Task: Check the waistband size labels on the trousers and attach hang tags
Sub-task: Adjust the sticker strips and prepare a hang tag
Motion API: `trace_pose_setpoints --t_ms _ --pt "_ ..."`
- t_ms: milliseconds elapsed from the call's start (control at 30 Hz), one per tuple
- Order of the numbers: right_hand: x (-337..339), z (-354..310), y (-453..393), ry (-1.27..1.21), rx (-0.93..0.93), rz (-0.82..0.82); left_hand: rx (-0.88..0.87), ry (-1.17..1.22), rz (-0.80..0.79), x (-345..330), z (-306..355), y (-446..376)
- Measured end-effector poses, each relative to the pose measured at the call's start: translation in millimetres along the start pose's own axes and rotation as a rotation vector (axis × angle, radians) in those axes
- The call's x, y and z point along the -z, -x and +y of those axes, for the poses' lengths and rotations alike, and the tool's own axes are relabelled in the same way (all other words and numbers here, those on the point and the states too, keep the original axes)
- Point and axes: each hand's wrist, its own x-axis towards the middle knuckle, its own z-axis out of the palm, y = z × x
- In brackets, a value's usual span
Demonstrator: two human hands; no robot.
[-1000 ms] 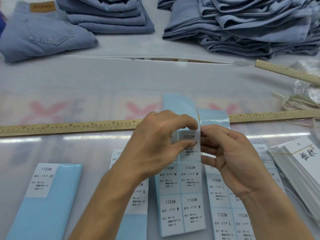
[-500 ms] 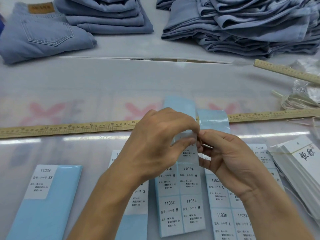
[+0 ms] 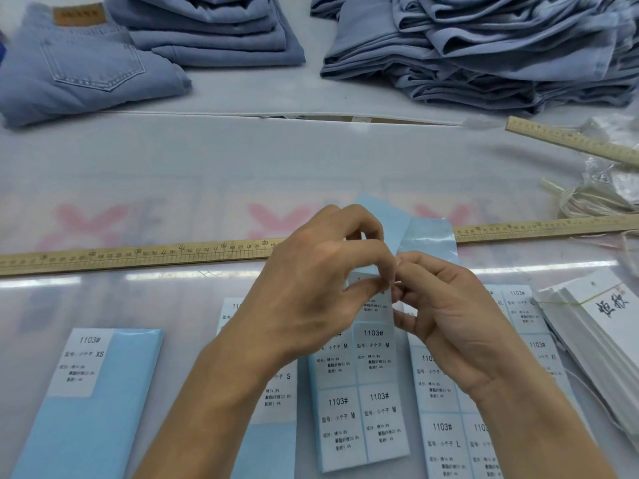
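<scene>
Above the middle sticker sheet (image 3: 359, 409), both hands meet over the table (image 3: 242, 160). The left hand (image 3: 311, 292) curls its thumb and forefinger together on the top edge of a white rectangular sticker (image 3: 375, 302), and the right hand (image 3: 446, 319) brings its fingertips to the same edge from the other side, so the sticker is pinched between them. Whether it is fully free of its glossy pale-blue backing cannot be told. The bare blue backing curls up behind the fingers.

Four sheets lie in a row on the smooth, shiny table top. The far-left sheet (image 3: 86, 409) is mostly bare blue with one white sticker marked XS. The next sheet (image 3: 276, 399), half hidden by the left forearm, shows an S. The middle one carries printed rectangles marked M, and the sheet on the right (image 3: 446, 440) shows L.

A long, flat wooden ruler (image 3: 138, 259) runs across the table beyond the hands, and a second ruler (image 3: 567, 141) lies slanted at the upper right. Beside it sits a loose bundle of pale string (image 3: 594, 202). A stack of stiff white card tags (image 3: 594, 326) with black brush lettering lies at the right edge, just beside the sheets.

Soft blue denim trousers wait at the far side: one folded pair (image 3: 86, 70) with a tan leather patch and a stitched back pocket, a neat folded pile (image 3: 214, 32) next to it, and a big rumpled heap (image 3: 484, 50) on the right.
</scene>
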Motion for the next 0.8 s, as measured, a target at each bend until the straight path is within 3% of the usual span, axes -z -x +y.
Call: trace_pose_setpoints --t_ms 800 --pt "0.9 1.7 -0.9 -0.014 0.009 0.095 0.009 0.061 -0.016 -2.5 -6.9 3.6"
